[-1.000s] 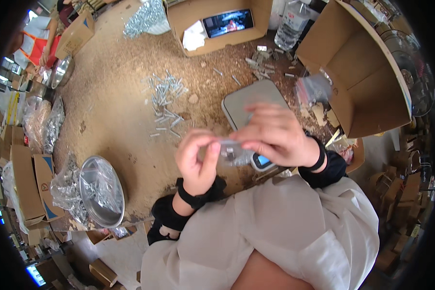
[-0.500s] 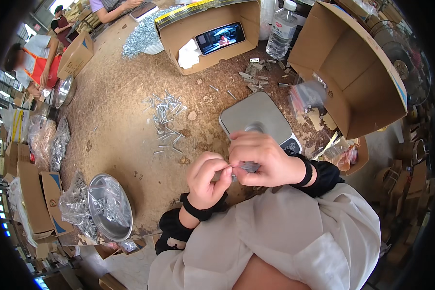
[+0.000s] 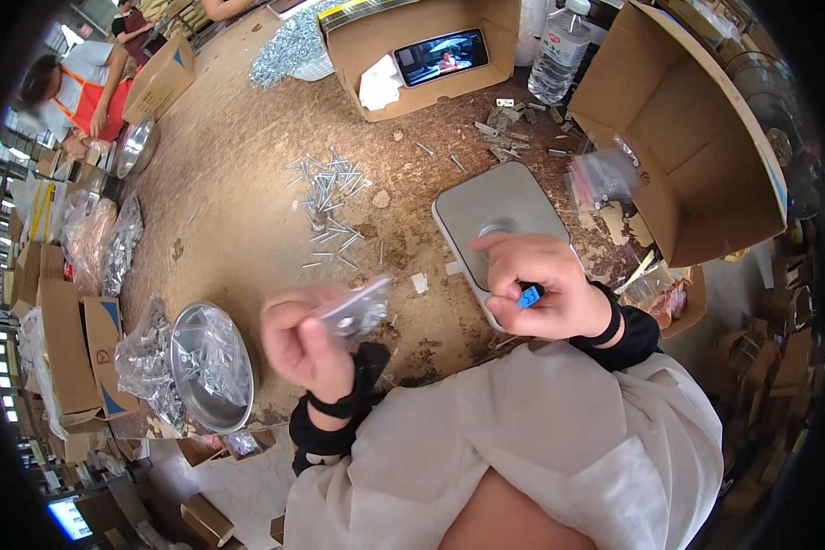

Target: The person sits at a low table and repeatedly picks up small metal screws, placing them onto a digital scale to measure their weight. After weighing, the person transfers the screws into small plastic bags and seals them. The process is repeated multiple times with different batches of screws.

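head cam | left of fisheye pair | looks down | close above hands (image 3: 548, 280), tabletop (image 3: 238, 202)

Motion blurs the left hand (image 3: 307, 341) and the small clear plastic bag (image 3: 356, 307) it holds, whose silvery contents (image 3: 373, 320) cannot be identified, while the curled right hand (image 3: 539, 280) obscures part of the square grey metal-topped scale (image 3: 495, 197), and the upper edge crops another person's bare arm (image 3: 224, 7).

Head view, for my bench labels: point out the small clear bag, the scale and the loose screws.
Small clear bag (image 3: 367, 313), head view: its blurred, filled body.
Scale (image 3: 501, 195), head view: its metal top plate.
Loose screws (image 3: 328, 190), head view: middle of the pile.
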`<state>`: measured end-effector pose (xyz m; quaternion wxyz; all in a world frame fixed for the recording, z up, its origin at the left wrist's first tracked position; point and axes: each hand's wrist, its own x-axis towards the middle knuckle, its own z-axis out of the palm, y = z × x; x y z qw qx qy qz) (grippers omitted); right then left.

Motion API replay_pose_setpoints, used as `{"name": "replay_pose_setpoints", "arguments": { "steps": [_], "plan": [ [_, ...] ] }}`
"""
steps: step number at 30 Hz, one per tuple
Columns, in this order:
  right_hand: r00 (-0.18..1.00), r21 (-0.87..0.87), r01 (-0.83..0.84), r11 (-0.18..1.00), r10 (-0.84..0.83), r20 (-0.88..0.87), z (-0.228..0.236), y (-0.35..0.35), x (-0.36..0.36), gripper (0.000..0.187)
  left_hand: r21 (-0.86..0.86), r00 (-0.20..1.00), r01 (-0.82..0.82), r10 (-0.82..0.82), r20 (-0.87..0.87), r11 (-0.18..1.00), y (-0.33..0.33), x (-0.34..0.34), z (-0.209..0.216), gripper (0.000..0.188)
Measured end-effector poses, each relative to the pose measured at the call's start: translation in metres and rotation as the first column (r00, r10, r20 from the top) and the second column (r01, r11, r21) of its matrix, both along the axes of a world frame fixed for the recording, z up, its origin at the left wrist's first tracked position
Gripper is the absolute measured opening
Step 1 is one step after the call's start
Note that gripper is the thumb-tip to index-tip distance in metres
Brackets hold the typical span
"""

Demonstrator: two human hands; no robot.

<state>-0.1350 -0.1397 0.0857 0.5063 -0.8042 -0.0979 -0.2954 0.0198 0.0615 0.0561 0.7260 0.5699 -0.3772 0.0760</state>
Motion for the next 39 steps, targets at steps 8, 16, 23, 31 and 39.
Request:
{"name": "replay_pose_setpoints", "arguments": {
  "steps": [8,16,23,31,39],
  "plan": [
    [0.961,-0.069,0.245,0.967,-0.252,-0.116,-0.015,-0.037,-0.022,0.014,-0.215,0.842,-0.529,0.478,-0.250,0.821,0.110,0.063,0.004,0.031],
    [0.908,-0.338,0.209,0.918,-0.311,-0.282,-0.017,-0.052,-0.025,0.060,0.375,0.536,-0.787,0.844,0.024,0.489,0.212,0.107,-0.002,0.028],
    [0.876,-0.355,0.123,0.927,-0.269,-0.400,-0.038,-0.054,-0.012,0.079,0.277,0.378,-0.911,0.355,0.855,0.304,0.157,0.105,0.005,0.035],
    [0.893,-0.581,-0.085,0.809,-0.197,-0.404,-0.017,0.010,0.049,0.077,0.968,0.994,-0.095,-0.024,0.103,0.232,0.046,0.065,0.035,0.061],
    [0.874,-0.821,-0.009,0.570,-0.395,-0.284,-0.069,0.038,0.149,0.062,0.941,0.955,-0.216,-0.141,0.259,0.262,-0.002,0.125,-0.048,0.080]
  ]
}}
